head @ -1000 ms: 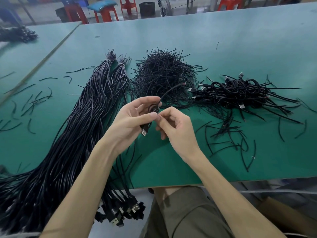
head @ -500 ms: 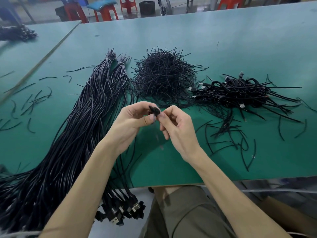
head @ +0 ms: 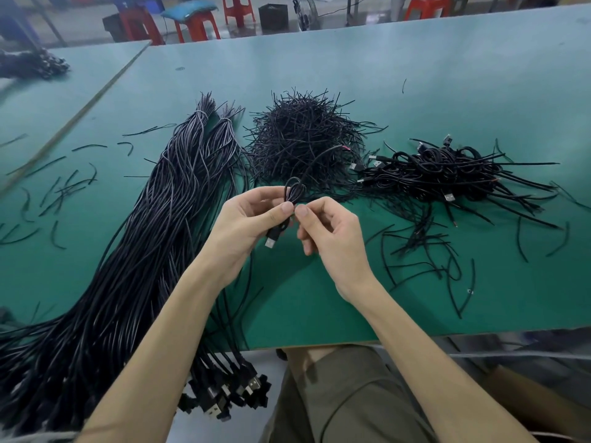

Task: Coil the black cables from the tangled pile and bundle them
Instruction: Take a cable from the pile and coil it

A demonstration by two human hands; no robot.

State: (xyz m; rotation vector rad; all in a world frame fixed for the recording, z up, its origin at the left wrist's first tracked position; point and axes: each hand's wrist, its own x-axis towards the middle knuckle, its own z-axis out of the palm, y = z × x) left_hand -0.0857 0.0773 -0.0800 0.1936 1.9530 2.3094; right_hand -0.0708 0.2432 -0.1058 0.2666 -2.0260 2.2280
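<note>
Lower-left end of the long cable bundle (head: 134, 257) beyond the view's edge.

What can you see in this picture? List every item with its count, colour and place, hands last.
table: one, green, under everything.
long cables: one large bundle, black, left, reaching over the near edge.
short ties: one heap, black, centre back.
coiled cables: one pile, black, right.
loose ties: many, black, scattered left and right.
stools: several, red, beyond the table.
held cable: one, black, looped, between both hands.
left hand: grips the loops.
right hand: pinches the held cable.
</note>
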